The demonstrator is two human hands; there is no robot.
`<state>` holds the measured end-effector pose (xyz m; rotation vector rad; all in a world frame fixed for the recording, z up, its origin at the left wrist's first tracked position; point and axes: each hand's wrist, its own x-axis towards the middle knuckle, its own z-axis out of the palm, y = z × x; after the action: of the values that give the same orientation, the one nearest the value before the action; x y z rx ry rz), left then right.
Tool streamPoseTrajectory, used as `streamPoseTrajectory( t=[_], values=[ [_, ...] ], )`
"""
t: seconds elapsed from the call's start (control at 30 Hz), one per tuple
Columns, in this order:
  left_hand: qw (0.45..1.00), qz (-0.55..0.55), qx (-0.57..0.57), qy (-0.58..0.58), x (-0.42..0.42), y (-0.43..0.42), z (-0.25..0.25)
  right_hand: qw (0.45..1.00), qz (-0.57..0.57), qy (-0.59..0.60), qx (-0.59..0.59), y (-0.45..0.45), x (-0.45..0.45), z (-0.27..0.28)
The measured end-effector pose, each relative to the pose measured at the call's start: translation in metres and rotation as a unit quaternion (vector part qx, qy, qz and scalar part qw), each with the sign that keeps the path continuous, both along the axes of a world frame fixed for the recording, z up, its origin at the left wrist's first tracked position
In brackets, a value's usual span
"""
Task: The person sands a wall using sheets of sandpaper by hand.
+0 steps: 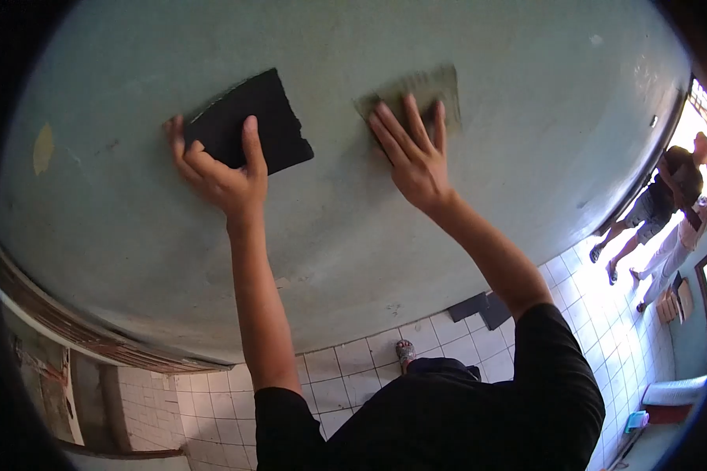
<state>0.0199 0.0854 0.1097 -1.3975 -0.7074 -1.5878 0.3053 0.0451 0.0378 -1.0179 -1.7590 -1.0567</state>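
Note:
My left hand (221,174) grips a black sheet of sandpaper (239,125) with ragged edges. The thumb lies on its dark face, and the other fingers curl at its left edge, partly hidden. To the right, my right hand (418,161) holds an olive-coloured sheet, apparently sandpaper with its back showing (436,82), flat against the wall. Its fingers are spread over the sheet, and its thumb is out of sight. Sheet and fingertips are slightly blurred. Both hands are at the pale green wall (330,228), which has a yellowish patch (43,149) at the left.
Dark flat pieces (483,308) lie on the white tiled floor (353,357) by the wall's foot. My sandalled foot (404,353) shows below. At the right, people (668,196) stand near a bright opening. A wooden ledge (78,314) runs along the lower left.

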Motion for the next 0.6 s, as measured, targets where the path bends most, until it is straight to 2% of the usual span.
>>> streamPoseTrajectory(
  t=[0.07,0.13,0.23,0.33,0.47,0.53,0.6],
  values=[
    [1.0,0.01,0.007,0.021,0.0,-0.001,-0.001,0.999,-0.034,-0.003,-0.035,0.003,0.014,-0.046],
    [1.0,0.023,0.004,0.013,0.005,-0.004,0.002,0.999,-0.049,-0.013,-0.01,0.002,0.006,-0.027],
    [1.0,0.021,0.002,0.013,0.005,-0.003,-0.001,1.0,0.011,0.01,0.018,0.005,-0.023,0.025],
    [1.0,0.0,0.005,0.013,0.003,0.001,-0.003,1.0,0.012,0.004,0.009,0.003,-0.013,0.005],
    [1.0,0.009,0.007,0.009,0.002,0.002,-0.004,1.0,-0.023,0.003,-0.017,0.001,0.016,-0.053],
    [1.0,0.013,0.012,0.01,0.004,-0.001,-0.002,1.0,-0.02,-0.001,-0.006,0.008,0.007,-0.03],
    [1.0,0.018,0.019,0.01,0.004,0.0,-0.001,1.0,0.003,-0.011,0.027,0.011,-0.013,0.021]
  ],
)
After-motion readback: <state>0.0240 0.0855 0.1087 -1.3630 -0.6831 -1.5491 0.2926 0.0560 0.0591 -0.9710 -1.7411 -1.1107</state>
